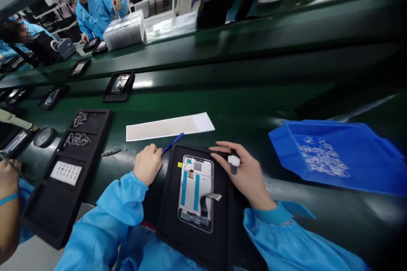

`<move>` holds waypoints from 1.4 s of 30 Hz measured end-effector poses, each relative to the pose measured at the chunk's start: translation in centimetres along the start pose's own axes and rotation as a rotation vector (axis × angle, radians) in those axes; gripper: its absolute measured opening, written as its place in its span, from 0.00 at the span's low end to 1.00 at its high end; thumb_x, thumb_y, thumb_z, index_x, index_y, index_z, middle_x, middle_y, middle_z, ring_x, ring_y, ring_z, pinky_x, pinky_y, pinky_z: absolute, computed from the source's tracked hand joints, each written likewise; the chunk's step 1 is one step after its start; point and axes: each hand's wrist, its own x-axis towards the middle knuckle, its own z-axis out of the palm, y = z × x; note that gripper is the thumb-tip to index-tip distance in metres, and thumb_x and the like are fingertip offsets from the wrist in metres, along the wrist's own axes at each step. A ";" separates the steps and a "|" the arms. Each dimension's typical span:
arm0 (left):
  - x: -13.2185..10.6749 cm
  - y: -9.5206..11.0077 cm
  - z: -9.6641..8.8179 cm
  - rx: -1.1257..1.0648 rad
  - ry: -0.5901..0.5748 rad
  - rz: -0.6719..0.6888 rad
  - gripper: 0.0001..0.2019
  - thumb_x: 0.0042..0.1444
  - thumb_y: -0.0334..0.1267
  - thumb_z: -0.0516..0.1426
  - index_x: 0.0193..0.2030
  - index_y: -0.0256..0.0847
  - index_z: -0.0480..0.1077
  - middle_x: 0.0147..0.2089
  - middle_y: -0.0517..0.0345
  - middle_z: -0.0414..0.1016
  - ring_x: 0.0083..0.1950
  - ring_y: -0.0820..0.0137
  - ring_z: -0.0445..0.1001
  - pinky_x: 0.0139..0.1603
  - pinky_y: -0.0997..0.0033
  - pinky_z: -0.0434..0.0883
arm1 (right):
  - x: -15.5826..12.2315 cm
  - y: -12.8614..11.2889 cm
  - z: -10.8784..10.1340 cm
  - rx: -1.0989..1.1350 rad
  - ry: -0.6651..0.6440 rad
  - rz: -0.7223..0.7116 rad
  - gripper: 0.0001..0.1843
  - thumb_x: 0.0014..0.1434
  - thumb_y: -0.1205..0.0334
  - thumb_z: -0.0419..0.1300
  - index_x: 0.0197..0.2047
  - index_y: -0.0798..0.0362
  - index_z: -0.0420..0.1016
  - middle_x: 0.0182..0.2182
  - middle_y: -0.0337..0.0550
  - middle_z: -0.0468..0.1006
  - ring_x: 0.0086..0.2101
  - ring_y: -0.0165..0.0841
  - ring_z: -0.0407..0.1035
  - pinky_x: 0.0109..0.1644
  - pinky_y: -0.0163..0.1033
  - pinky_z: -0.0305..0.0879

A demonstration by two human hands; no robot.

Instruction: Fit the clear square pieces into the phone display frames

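My left hand [148, 164] is closed around a thin blue stick-like tool [173, 142], its tip pointing up and right past the tray's corner. At the right edge of a black foam tray [168, 220], my right hand [246, 173] is bent around a short black tool with a white part [234, 161]; its far end is partly hidden by the fingers. In the tray lies an opened phone body [190, 190], silver with two blue strips. A dark flex cable with a silver end [213, 197] sticks out over its right side. A yellow-green tab shows at its upper left.
A black compartment tray [41, 216] with small dark parts and a white sheet stands left. Beyond the hands lies a white strip [168, 127]. A blue bin [359, 156] with white rings is at right. Phone trays [118, 87] sit farther off. A co-worker's hand [9, 178] is at far left.
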 end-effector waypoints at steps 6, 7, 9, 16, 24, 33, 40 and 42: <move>-2.2 -4.0 -3.2 -0.303 0.266 -0.235 0.05 0.57 0.35 0.54 0.41 0.40 0.68 0.38 0.56 0.74 0.34 0.70 0.76 0.38 0.70 0.74 | 0.6 0.9 0.0 -0.206 -0.101 -0.024 0.16 0.61 0.50 0.58 0.49 0.48 0.72 0.38 0.47 0.83 0.41 0.46 0.76 0.46 0.50 0.69; -2.7 -4.7 -3.5 -0.367 0.312 -0.269 0.06 0.59 0.37 0.53 0.41 0.40 0.67 0.37 0.56 0.74 0.34 0.70 0.77 0.38 0.71 0.74 | 0.7 0.7 0.1 -0.265 -0.116 -0.042 0.15 0.61 0.51 0.58 0.49 0.48 0.72 0.39 0.47 0.83 0.42 0.47 0.76 0.46 0.51 0.68; -3.9 -5.7 -3.8 -0.480 0.389 -0.324 0.09 0.60 0.42 0.52 0.41 0.40 0.66 0.37 0.55 0.76 0.36 0.69 0.79 0.39 0.70 0.76 | 1.0 -0.7 0.7 -0.373 -0.150 -0.109 0.16 0.61 0.55 0.57 0.51 0.49 0.72 0.41 0.49 0.82 0.43 0.48 0.74 0.47 0.51 0.67; -6.4 -7.3 -0.4 -0.682 0.543 -0.455 0.14 0.57 0.49 0.56 0.39 0.39 0.67 0.30 0.57 0.75 0.27 0.71 0.76 0.28 0.73 0.74 | 2.3 -9.7 9.3 -0.376 -0.746 -0.268 0.27 0.55 0.77 0.57 0.57 0.48 0.70 0.44 0.44 0.80 0.44 0.40 0.74 0.43 0.38 0.64; -6.7 -8.3 0.8 -0.780 0.596 -0.509 0.17 0.56 0.51 0.58 0.40 0.38 0.66 0.27 0.60 0.72 0.25 0.72 0.74 0.23 0.76 0.71 | 2.5 -9.9 16.9 -0.433 -0.732 -0.308 0.24 0.58 0.77 0.56 0.57 0.53 0.69 0.43 0.50 0.79 0.45 0.41 0.71 0.45 0.39 0.60; -6.8 -8.0 0.5 -0.808 0.622 -0.475 0.15 0.57 0.48 0.58 0.40 0.37 0.67 0.29 0.59 0.72 0.28 0.72 0.75 0.24 0.77 0.72 | 2.1 -10.2 17.5 -0.275 -0.702 -0.288 0.23 0.56 0.82 0.55 0.52 0.54 0.71 0.40 0.50 0.79 0.45 0.40 0.71 0.50 0.42 0.62; -6.7 -6.4 -0.4 -0.886 0.794 -0.417 0.14 0.56 0.42 0.62 0.42 0.40 0.63 0.39 0.53 0.78 0.31 0.71 0.79 0.23 0.79 0.71 | 0.7 -9.7 10.7 0.842 -0.546 0.518 0.21 0.52 0.63 0.70 0.48 0.50 0.70 0.34 0.37 0.79 0.34 0.30 0.74 0.40 0.36 0.69; -6.3 -4.7 -1.1 -0.905 0.794 -0.325 0.12 0.57 0.40 0.62 0.42 0.40 0.63 0.40 0.52 0.79 0.31 0.70 0.80 0.23 0.78 0.72 | -0.3 -9.4 8.4 1.085 -0.477 0.741 0.23 0.47 0.63 0.73 0.46 0.50 0.73 0.33 0.37 0.79 0.32 0.29 0.74 0.38 0.34 0.70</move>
